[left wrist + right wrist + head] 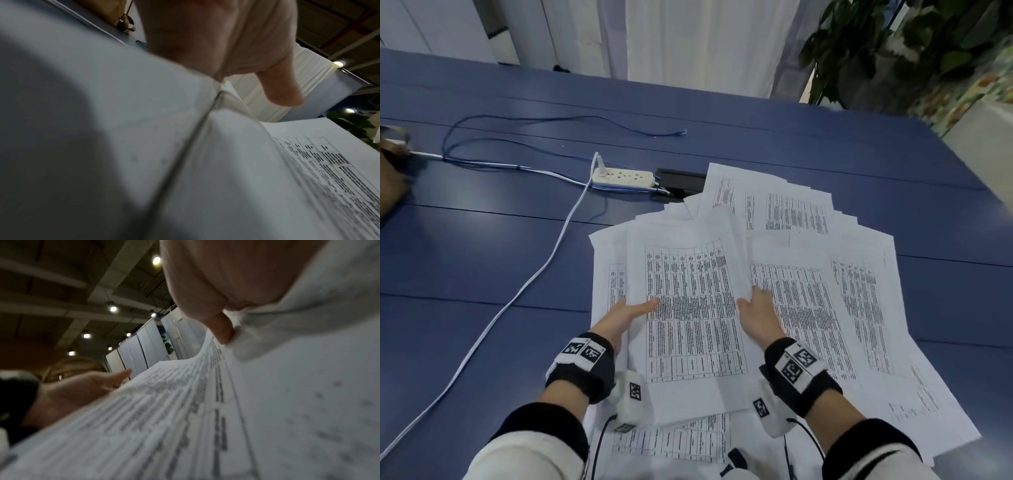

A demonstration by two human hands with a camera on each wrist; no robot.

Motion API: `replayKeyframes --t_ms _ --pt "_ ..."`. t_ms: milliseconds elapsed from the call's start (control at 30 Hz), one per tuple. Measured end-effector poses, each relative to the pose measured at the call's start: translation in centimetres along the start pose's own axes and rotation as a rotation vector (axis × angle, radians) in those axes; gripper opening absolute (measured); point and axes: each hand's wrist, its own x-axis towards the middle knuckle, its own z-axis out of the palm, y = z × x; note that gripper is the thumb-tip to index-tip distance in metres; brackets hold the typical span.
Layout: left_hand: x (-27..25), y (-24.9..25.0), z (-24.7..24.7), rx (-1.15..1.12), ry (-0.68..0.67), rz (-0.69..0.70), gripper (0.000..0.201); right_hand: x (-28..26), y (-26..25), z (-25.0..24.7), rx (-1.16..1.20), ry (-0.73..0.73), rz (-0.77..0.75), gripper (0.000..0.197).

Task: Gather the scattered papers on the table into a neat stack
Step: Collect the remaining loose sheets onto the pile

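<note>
Several white printed papers (859,308) lie fanned and overlapping on the blue table (482,240). One top sheet (688,342) with a printed grid lies in the middle, between my hands. My left hand (628,313) holds its left edge, thumb (283,94) on top and fingers hidden under the paper. My right hand (756,306) holds its right edge, where the thumb (221,331) presses on the print and another sheet covers the fingers. The sheet (164,418) bows up between the hands. More papers (671,442) stick out below near my body.
A white power strip (623,178) lies beyond the papers, and its white cable (544,270) runs down to the left. A thin blue cable (517,120) loops farther back. A black hatch (681,180) sits in the table. A plant (876,51) stands at back right, and a brown object (390,164) at the left edge.
</note>
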Motion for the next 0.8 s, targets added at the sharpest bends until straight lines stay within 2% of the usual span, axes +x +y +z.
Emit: replayKeyframes --t_ms 33,133,200,333,433,500,567,600,667,733,767,800 --pt "0.1 -0.2 0.1 -0.039 0.012 0.006 0.094 0.2 0.2 0.1 -0.017 0.015 0.002 0.037" --pt "0.0 -0.1 0.7 -0.044 0.029 0.012 0.094 0.1 0.5 0.3 -0.037 0.061 -0.016 0.037" --pt "0.2 -0.2 0.8 -0.053 0.062 0.015 0.093 -0.5 0.4 0.8 -0.09 0.053 -0.054 0.041" --pt "-0.2 0.1 1.0 -0.062 0.036 0.008 0.086 -2.0 -0.1 1.1 -0.194 0.029 -0.167 0.047" --pt "0.3 -0.3 0.7 -0.097 0.074 0.005 0.098 -3.2 -1.5 -0.1 -0.081 -0.063 -0.239 0.037" --pt "0.7 -0.5 0.5 -0.121 0.123 0.015 0.094 -4.0 -2.2 -1.6 0.074 -0.188 -0.265 0.028" --pt "0.7 -0.3 0.3 -0.124 0.141 0.014 0.09 -3.6 -1.9 -3.5 0.188 -0.229 -0.206 0.029" --pt "0.6 -0.3 0.0 -0.116 0.152 0.012 0.093 -2.3 -0.7 -4.3 0.182 -0.198 -0.192 0.035" --pt "0.8 -0.5 -0.5 -0.107 0.153 0.035 0.106 0.5 2.2 -6.4 0.026 -0.047 -0.123 0.038" --pt "2.6 -1.7 -1.7 -0.094 0.143 0.044 0.13 3.1 5.1 -8.3 -0.218 0.116 0.045 0.045" --pt "2.8 -1.8 -1.8 -0.091 0.127 0.046 0.135 3.7 6.1 -9.1 -0.293 0.185 0.166 0.053" --pt "2.9 -2.1 -2.0 -0.089 0.13 0.032 0.131 4.1 6.9 -9.6 -0.317 0.231 0.273 0.06"
